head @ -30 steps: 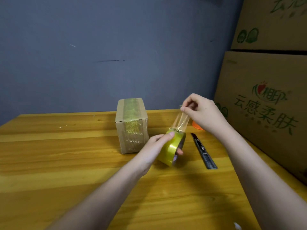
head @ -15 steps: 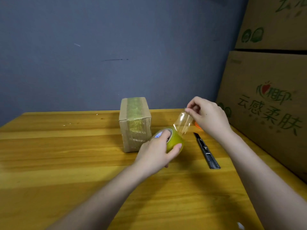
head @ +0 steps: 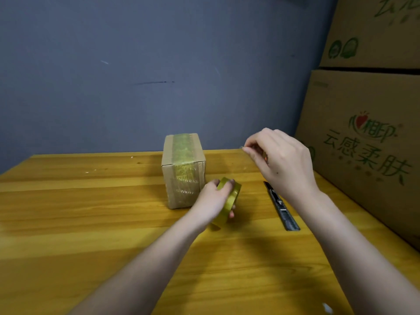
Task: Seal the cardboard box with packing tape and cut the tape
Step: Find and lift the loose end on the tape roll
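The cardboard box (head: 183, 170) stands upright near the far edge of the wooden counter (head: 91, 223), close to the grey wall. A band of greenish tape already runs across its top and down the front face, so at least one seam appears sealed; whether the other faces are taped cannot be told from this view. The left hand (head: 212, 198) is just in front of the box, at its right corner, fingers closed around the tape roll (head: 229, 200), which is held on edge just above or against the counter; contact with the surface cannot be confirmed. The right hand (head: 278, 160) is raised above and to the right of the roll, its thumb and forefinger pinched together on what appears to be the free end of the tape; the strip itself is clear and barely discernible, so its run between hand and roll cannot be traced. The utility knife (head: 280, 206) lies flat on the counter to the right of the roll, beneath the right forearm, untouched by either hand. Large printed cartons (head: 368, 144) are stacked along the right side. Judgement: the task is partly done. A length of tape is being drawn out, presumably for a further pass over the box. Remaining steps are laying that strip on the box, pressing it down, and cutting it with the knife.
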`<action>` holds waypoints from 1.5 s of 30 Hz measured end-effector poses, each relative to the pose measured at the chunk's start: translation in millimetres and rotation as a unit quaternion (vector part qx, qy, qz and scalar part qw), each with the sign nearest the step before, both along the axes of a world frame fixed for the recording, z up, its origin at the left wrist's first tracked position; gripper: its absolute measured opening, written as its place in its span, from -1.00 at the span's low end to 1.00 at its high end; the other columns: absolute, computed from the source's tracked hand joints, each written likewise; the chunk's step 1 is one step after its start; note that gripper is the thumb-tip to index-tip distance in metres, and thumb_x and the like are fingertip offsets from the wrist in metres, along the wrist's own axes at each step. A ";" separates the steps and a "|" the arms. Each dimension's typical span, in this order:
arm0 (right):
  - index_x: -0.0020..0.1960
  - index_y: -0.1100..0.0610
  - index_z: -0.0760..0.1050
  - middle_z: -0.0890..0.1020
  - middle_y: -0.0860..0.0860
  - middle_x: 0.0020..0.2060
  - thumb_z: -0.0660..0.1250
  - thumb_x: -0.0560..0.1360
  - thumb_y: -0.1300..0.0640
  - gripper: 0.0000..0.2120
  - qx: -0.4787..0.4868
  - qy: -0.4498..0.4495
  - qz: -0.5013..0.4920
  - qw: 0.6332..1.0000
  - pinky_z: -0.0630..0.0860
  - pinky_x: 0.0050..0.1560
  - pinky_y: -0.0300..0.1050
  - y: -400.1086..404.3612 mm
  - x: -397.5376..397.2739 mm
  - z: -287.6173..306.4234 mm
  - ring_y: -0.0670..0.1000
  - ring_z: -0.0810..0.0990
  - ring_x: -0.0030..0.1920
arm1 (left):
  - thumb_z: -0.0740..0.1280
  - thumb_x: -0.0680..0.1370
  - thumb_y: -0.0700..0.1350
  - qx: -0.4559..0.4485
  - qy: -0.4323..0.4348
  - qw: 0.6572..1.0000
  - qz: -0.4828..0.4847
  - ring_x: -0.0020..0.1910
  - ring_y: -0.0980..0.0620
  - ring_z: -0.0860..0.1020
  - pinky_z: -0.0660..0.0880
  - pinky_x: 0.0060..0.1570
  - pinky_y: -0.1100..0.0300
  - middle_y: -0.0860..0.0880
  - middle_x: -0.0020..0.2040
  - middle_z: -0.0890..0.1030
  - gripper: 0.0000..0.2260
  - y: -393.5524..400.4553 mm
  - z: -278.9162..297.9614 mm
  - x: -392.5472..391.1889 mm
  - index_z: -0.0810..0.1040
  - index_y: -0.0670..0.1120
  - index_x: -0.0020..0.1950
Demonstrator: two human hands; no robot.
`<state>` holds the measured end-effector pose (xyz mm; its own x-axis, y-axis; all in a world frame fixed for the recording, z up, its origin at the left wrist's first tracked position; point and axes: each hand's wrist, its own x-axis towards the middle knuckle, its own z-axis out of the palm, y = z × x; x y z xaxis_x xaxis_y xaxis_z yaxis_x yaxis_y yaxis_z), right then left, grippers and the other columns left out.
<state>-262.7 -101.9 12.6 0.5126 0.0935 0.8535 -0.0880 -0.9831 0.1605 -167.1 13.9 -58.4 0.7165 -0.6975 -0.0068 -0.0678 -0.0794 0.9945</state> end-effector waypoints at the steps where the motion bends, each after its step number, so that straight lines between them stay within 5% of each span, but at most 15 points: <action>1: -0.07 0.12 0.54 0.61 0.01 -0.20 0.22 0.59 0.04 -0.81 -0.006 -0.005 0.007 1.000 0.50 -0.32 -0.04 1.1 0.1 0.1 0.02 0.56 -0.23 | 0.20 0.59 0.04 -0.002 0.005 1.000 0.011 -0.59 -0.01 0.47 0.46 -0.49 0.21 -0.11 -0.45 0.52 -0.71 -0.8 0.2 0.0 0.43 -0.19 0.07; 5: -0.07 0.10 0.53 0.60 -0.01 -0.20 0.23 0.58 0.04 -0.83 0.009 0.001 0.013 1.000 0.50 -0.31 -0.08 3.0 2.6 3.4 0.00 0.55 -0.22 | 0.23 0.57 0.10 -0.011 0.011 0.999 0.037 -0.62 0.05 0.49 0.47 -0.55 0.23 -0.05 -0.51 0.54 -0.64 -1.0 -0.3 -1.3 0.48 -0.20 0.09; 10: -0.06 0.04 0.51 0.58 -0.08 -0.20 0.26 0.55 -0.01 -0.86 0.078 0.016 -0.004 0.997 0.47 -0.32 -0.22 -4.1 9.1 5.8 -0.09 0.52 -0.21 | 0.28 0.55 0.05 -0.050 0.043 0.998 0.023 -0.51 0.01 0.55 0.50 -0.43 0.26 -0.10 -0.47 0.58 -0.68 1.8 -8.5 -2.8 0.53 -0.16 -0.26; 15: -0.07 0.00 0.49 0.56 -0.11 -0.20 0.27 0.53 -0.04 -0.88 0.131 0.016 -0.014 0.991 0.48 -0.30 -0.18 -13.5 12.8 7.4 -0.10 0.51 -0.20 | 0.20 0.61 -0.09 -0.054 0.072 0.995 -0.046 -0.40 0.01 0.62 0.57 -0.33 0.22 -0.12 -0.32 0.67 -0.78 7.0 -4.7 -5.3 0.53 -0.23 -0.01; 20: -0.06 -0.01 0.49 0.56 -0.12 -0.19 0.27 0.53 -0.05 -0.88 0.136 0.022 -0.015 0.990 0.45 -0.30 -0.22 -16.0 16.2 6.3 -0.12 0.50 -0.20 | 0.18 0.61 -0.07 -0.047 0.034 0.998 -0.013 -0.46 0.01 0.54 0.49 -0.39 0.20 -0.11 -0.38 0.59 -0.83 9.8 -5.1 -8.9 0.46 -0.13 -0.08; 24: -0.06 -0.02 0.48 0.55 -0.12 -0.20 0.26 0.53 -0.06 -0.88 0.117 0.042 -0.023 0.992 0.49 -0.33 -0.17 -17.2 21.0 3.6 -0.12 0.48 -0.22 | 0.17 0.61 -0.12 -0.069 0.108 0.992 -0.006 -0.48 -0.01 0.55 0.49 -0.38 0.19 -0.12 -0.43 0.60 -0.87 9.2 -4.6 -13.3 0.45 -0.14 -0.06; 31: -0.03 0.03 0.49 0.53 -0.08 -0.18 0.24 0.54 -0.03 -0.86 0.102 0.064 0.024 0.992 0.54 -0.31 -0.11 -19.8 30.1 4.4 -0.11 0.48 -0.23 | 0.18 0.59 -0.07 -0.049 0.163 0.985 -0.014 -0.31 -0.05 0.62 0.55 -0.14 0.08 -0.15 -0.28 0.68 -0.80 6.7 -7.9 -17.4 0.48 -0.17 0.08; 32: -0.02 0.03 0.50 0.54 -0.07 -0.17 0.22 0.54 -0.04 -0.83 0.094 0.072 0.034 0.992 0.55 -0.31 -0.10 -20.1 30.6 6.3 -0.11 0.48 -0.23 | 0.19 0.59 -0.04 -0.029 0.142 0.989 -0.018 -0.26 -0.04 0.61 0.54 -0.10 0.08 -0.13 -0.24 0.67 -0.81 8.4 -6.7 -17.0 0.48 -0.13 0.05; 34: -0.01 0.04 0.50 0.55 -0.06 -0.16 0.17 0.55 -0.05 -0.79 0.070 0.087 0.046 0.993 0.56 -0.29 -0.07 -20.3 30.7 9.8 -0.09 0.50 -0.21 | 0.18 0.58 0.09 0.098 -0.044 0.994 0.004 -0.16 0.01 0.56 0.47 -0.10 0.12 -0.01 -0.20 0.57 -0.80 16.0 -0.9 -14.3 0.43 -0.03 -0.07; 36: 0.00 0.05 0.49 0.56 -0.04 -0.16 0.15 0.55 -0.05 -0.78 0.044 0.095 0.051 0.993 0.57 -0.30 -0.04 -20.3 29.9 12.7 -0.06 0.53 -0.20 | 0.14 0.52 0.27 0.248 -0.280 0.926 0.045 -0.10 -0.08 0.56 0.41 -0.16 0.09 0.01 -0.18 0.51 -0.65 25.2 4.5 -11.5 0.35 -0.02 -0.05; 38: 0.00 0.05 0.49 0.56 -0.04 -0.16 0.14 0.56 -0.04 -0.78 0.026 0.096 0.053 0.994 0.57 -0.30 -0.02 -20.6 29.0 14.9 -0.05 0.55 -0.19 | 0.11 0.47 0.36 0.289 -0.420 0.855 0.093 -0.13 -0.10 0.58 0.41 -0.24 0.12 0.02 -0.17 0.55 -0.57 30.8 13.9 -10.2 0.31 0.00 -0.01; 40: 0.00 0.05 0.49 0.57 -0.04 -0.16 0.14 0.57 -0.04 -0.78 0.018 0.092 0.055 0.994 0.55 -0.30 -0.01 -20.9 27.8 16.3 -0.04 0.55 -0.19 | 0.18 0.46 0.34 0.231 -0.480 0.836 0.130 -0.12 -0.02 0.56 0.43 -0.24 0.15 0.04 -0.10 0.57 -0.59 31.4 25.1 -5.2 0.29 0.02 0.01; 45: -0.01 0.06 0.50 0.57 -0.02 -0.18 0.14 0.57 -0.05 -0.77 0.002 0.089 0.059 0.994 0.53 -0.34 0.02 -18.8 26.3 18.3 -0.01 0.56 -0.21 | 0.41 0.44 0.04 -0.063 -0.354 0.928 0.102 0.02 0.12 0.56 0.55 0.04 0.10 0.07 0.01 0.56 -0.75 18.8 51.9 11.3 0.47 0.02 0.05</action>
<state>-236.4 -120.7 31.0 0.6410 0.1581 0.7511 0.0574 -0.9857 0.1585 -155.9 32.8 -6.5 0.6276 -0.5108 0.5875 -0.7036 -0.0491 0.7089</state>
